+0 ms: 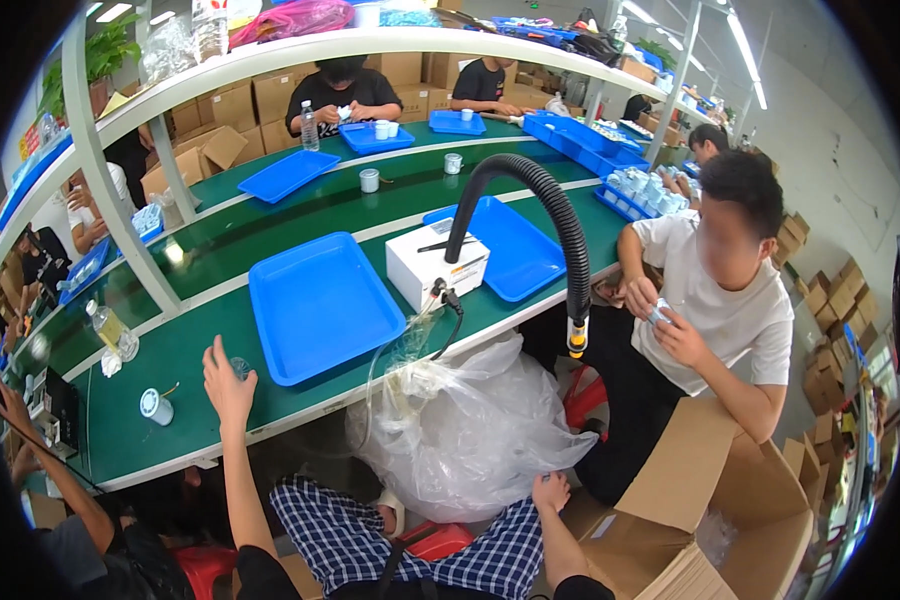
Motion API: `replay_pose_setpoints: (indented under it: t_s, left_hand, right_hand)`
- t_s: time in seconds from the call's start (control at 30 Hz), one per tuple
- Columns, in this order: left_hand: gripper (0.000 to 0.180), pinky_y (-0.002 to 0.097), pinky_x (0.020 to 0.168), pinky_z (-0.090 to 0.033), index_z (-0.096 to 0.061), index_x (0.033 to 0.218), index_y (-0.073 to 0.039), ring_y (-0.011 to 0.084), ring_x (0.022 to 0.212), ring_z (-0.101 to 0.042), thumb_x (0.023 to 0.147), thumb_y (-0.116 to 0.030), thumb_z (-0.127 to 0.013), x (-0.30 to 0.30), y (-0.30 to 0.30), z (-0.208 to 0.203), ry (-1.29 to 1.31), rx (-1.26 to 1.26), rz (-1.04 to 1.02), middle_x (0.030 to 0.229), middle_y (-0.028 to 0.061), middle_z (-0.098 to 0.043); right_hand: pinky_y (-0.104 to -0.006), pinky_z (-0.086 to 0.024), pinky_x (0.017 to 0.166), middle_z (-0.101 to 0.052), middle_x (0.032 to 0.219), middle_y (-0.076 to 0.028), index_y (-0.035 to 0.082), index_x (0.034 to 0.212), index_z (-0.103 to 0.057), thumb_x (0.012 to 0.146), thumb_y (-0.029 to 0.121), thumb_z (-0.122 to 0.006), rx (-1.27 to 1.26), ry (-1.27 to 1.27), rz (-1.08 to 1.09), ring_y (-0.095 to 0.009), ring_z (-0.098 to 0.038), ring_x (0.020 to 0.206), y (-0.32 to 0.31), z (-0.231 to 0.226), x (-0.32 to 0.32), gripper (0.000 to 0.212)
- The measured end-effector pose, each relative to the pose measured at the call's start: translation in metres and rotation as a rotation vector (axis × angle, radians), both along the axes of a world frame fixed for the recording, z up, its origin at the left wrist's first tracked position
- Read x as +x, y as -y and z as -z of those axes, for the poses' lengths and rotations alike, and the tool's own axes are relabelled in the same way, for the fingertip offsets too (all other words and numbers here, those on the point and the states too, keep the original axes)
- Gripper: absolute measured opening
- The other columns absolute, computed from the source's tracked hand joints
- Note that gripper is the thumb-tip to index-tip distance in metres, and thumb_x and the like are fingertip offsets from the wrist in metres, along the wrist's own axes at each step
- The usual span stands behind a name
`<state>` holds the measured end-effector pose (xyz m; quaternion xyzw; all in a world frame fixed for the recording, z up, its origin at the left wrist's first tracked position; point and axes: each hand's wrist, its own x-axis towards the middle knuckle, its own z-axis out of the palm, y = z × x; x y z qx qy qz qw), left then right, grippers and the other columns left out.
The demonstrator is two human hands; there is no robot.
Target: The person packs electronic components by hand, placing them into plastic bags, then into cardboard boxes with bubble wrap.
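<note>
My left hand (pixel 227 385) reaches up over the near edge of the green table (pixel 170 360), and its fingers close around a small clear cup (pixel 240 367) just left of a big blue tray (pixel 320 305). My right hand (pixel 550 492) is low down, curled at the bottom edge of a large clear plastic bag (pixel 470 425) that hangs off the table front. An open cardboard box (pixel 710 495) stands right beside that hand. My lap in checked cloth (pixel 340 540) lies below.
A white box (pixel 435 265) and a black flexible hose (pixel 560 215) stand behind the bag. A small white cup (pixel 155 405) and a bottle (pixel 113 330) sit to the left. A person in a white shirt (pixel 730 310) works at right; others sit across the table.
</note>
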<state>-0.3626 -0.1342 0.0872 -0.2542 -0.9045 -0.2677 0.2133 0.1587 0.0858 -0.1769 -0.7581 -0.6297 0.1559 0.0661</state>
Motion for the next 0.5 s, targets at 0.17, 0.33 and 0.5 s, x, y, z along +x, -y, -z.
replay_pose_setpoints:
  t_s: [0.17,0.33,0.5]
  left_hand:
    - [0.097,0.0439,0.097,-0.038,-0.027,0.137,-0.009,0.0391,0.118,-0.04,0.057,-0.025,-0.079,-0.025,0.002,-0.01,0.221,-0.282,0.218,0.132,0.0222,-0.036]
    - [0.076,0.0401,0.101,-0.031,-0.033,0.135,-0.008,0.0368,0.125,-0.035,0.071,-0.029,-0.069,0.005,0.017,-0.072,0.097,-0.388,0.171,0.137,0.0223,-0.033]
    - [0.031,0.0363,0.093,-0.037,-0.057,0.113,-0.005,0.0254,0.111,-0.052,0.082,-0.009,-0.054,0.109,0.007,-0.195,0.035,0.08,0.99,0.117,0.0093,-0.057]
  right_hand:
    - [-0.0443,-0.037,0.093,-0.048,0.126,-0.011,0.012,0.113,-0.058,0.078,0.039,-0.05,0.005,0.039,-0.005,-0.032,-0.046,0.113,-0.002,-0.006,-0.003,0.045]
    - [-0.0437,-0.037,0.091,-0.048,0.126,-0.009,0.012,0.115,-0.057,0.079,0.039,-0.05,-0.021,0.04,-0.052,-0.031,-0.046,0.112,0.001,-0.005,-0.013,0.045]
    - [-0.044,-0.037,0.092,-0.047,0.127,-0.008,0.011,0.115,-0.056,0.08,0.04,-0.048,-0.044,0.064,0.034,-0.031,-0.044,0.114,0.0,-0.02,0.009,0.046]
